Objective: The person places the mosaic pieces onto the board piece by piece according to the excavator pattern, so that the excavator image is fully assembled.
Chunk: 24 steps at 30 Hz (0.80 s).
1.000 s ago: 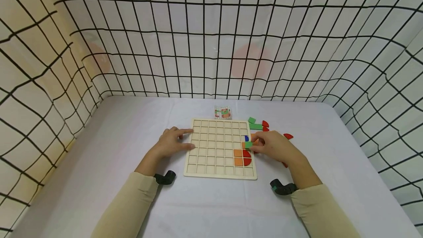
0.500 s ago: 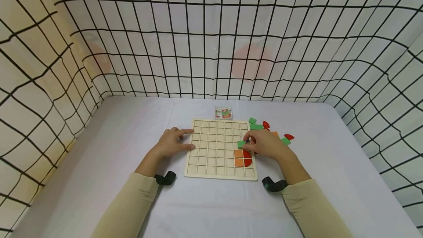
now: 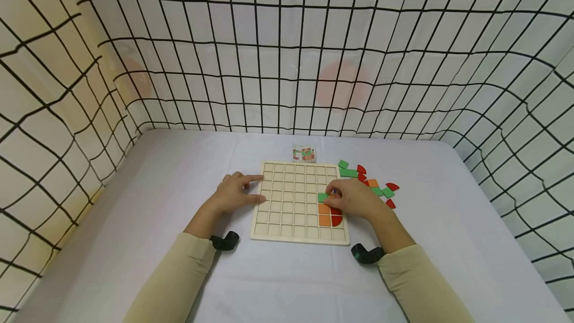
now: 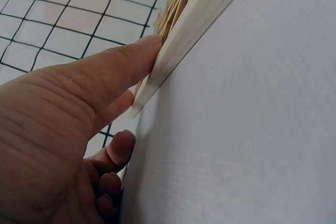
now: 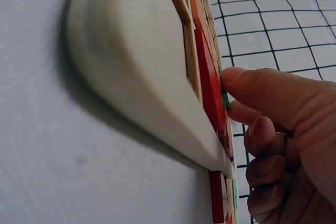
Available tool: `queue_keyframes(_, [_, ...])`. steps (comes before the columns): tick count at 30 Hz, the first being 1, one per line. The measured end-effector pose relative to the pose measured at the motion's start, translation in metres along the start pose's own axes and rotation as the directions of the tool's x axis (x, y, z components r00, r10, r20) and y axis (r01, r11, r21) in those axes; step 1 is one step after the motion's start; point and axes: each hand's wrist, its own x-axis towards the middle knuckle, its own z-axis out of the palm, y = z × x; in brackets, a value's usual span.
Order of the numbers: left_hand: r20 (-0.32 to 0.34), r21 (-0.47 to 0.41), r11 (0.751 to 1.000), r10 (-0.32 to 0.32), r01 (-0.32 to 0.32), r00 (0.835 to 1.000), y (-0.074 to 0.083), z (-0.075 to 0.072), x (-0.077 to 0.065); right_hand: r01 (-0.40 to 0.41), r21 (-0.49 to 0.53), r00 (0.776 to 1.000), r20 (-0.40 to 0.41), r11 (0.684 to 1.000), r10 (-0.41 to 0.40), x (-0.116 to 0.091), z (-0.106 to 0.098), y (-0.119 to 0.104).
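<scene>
Head view has the right hand pinching a green square tile at the gridded wooden board, just beyond the orange tiles, left-hand grip relaxed against the rim, and imo that tile's light, stiff, maybe slick, so fingertips on opposite edges.

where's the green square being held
In the head view, the green square is pinched by the right hand over the right side of the board, just beyond the orange squares.
</scene>
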Motion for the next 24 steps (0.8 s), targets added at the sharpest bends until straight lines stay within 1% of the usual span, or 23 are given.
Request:
queue_keyframes(8, [0.007,0.003,1.0,-0.004,0.004,1.0,0.0,0.0,-0.001,0.011,0.008,1.0,-0.001,1.0,-0.011,-0.002,0.0,0.0])
queue_keyframes(12, [0.008,0.003,1.0,-0.011,0.011,1.0,0.0,-0.001,0.0,0.014,0.031,1.0,-0.001,0.999,-0.014,-0.002,-0.006,0.006])
queue_keyframes(16, [0.008,-0.005,1.0,-0.01,0.01,1.0,0.002,-0.002,-0.001,-0.038,0.048,0.999,-0.034,0.998,0.04,-0.006,-0.02,0.021])
queue_keyframes(19, [0.008,-0.003,1.0,-0.005,0.005,1.0,0.002,-0.002,-0.001,-0.101,0.063,0.993,-0.055,0.993,0.104,-0.012,-0.033,0.036])
queue_keyframes(22, [0.007,0.0,1.0,-0.003,0.003,1.0,0.001,-0.002,-0.001,-0.166,0.093,0.984,-0.043,0.982,0.17,-0.019,-0.044,0.052])
queue_keyframes(24, [0.006,-0.002,1.0,-0.004,0.004,1.0,0.001,-0.001,0.0,-0.218,0.126,0.974,-0.028,0.968,0.223,-0.023,-0.049,0.061])
